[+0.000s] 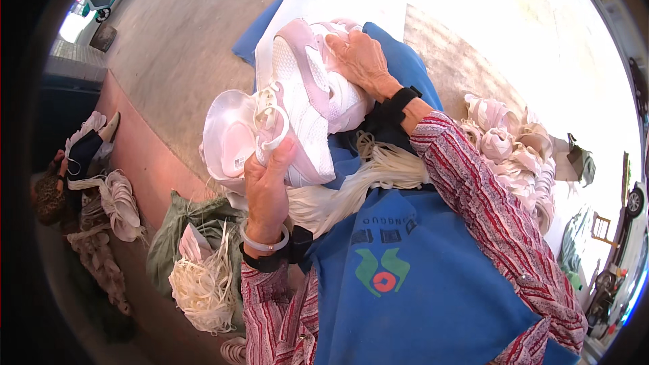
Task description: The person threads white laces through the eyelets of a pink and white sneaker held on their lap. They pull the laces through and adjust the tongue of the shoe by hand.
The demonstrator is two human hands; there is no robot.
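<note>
A white-and-pale-pink sneaker upper (297,101) is held up over my lap, its opening and pale lining facing me on the left. My left hand (266,192) is closed on its collar end, the thumb up beside a loop of white shoelace (274,120). A second sneaker upper (348,101) lies against its right side. Around the far end of that one my right hand (362,61) curls, with the fingertips partly hidden. Below them a hank of loose white shoelaces (358,179) lies across the blue apron (439,257).
A heap of pink-white uppers (510,145) sits to the right. On the left, a green sack (176,230) stands by a tangled bundle of laces (203,290). Another person (57,189) is at the far left beside more uppers (120,203). A blue-and-white sheet (284,10) spreads beyond my hands.
</note>
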